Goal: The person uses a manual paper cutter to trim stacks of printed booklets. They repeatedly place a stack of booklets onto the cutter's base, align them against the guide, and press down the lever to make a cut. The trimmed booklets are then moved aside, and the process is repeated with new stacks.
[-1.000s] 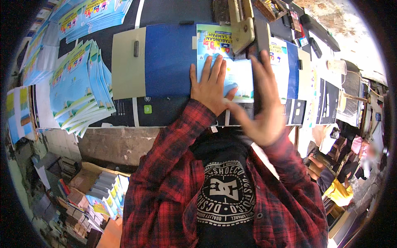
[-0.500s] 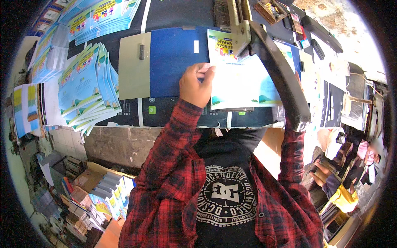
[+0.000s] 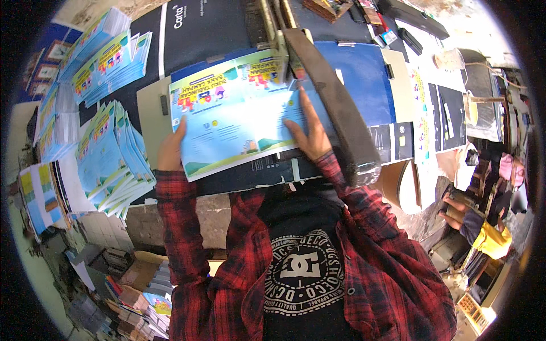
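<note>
A wide printed sheet or open booklet cover (image 3: 227,125), light blue with colourful cartoon figures and green hills, lies across the work board. My left hand (image 3: 172,149) grips its left edge, thumb on top and the other fingers hidden beneath. On its right part rests my right hand (image 3: 311,136), fingers stretched out and thumb apart. Close beside that hand runs the long dark lever arm (image 3: 335,102) of a metal bench tool, whose exact kind I cannot tell. The arm covers the sheet's far right edge.
Several fanned stacks of the same printed booklets (image 3: 105,162) stand at the left. A blue board (image 3: 364,85) lies right of the lever. Farther right are a clear plastic cup (image 3: 449,58) and dark boxes. A person in yellow (image 3: 493,241) sits at the lower right.
My left hand has moved left, from the sheet's middle to its left edge. The sheet now extends farther left. My right hand, mostly hidden behind the lever before, now shows on the sheet.
</note>
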A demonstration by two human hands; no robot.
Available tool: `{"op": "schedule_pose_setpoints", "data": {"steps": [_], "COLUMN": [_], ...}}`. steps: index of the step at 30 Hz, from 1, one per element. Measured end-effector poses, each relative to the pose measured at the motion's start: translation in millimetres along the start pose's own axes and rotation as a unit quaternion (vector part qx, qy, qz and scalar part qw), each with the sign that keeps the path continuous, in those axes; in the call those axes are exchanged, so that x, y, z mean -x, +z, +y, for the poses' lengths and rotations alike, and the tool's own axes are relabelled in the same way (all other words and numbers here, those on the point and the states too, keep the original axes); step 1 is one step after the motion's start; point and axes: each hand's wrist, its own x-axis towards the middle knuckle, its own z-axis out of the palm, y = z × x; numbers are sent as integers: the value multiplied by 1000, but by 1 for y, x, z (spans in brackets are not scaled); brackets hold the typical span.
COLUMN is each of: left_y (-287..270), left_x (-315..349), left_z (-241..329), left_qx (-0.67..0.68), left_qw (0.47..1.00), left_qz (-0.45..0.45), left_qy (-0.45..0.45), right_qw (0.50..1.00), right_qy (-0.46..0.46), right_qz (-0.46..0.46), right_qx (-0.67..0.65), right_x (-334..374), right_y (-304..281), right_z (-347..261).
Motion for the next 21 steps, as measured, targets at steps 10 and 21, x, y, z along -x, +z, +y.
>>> {"op": "schedule_pose_setpoints", "data": {"steps": [10,21], "left_y": [32,0], "left_x": [-18,-22], "left_z": [-4,2], "left_qx": [57,47], "left_qw": [998,998], "left_qz": [-12,-19], "left_qy": [-30,-37], "right_qw": [995,998], "right_qy": [48,16], "right_qz": [-3,-39], "right_qx": [85,40], "right_x": [-18,-22], "right_y": [-71,-80], "right_z": [-24,-46]}}
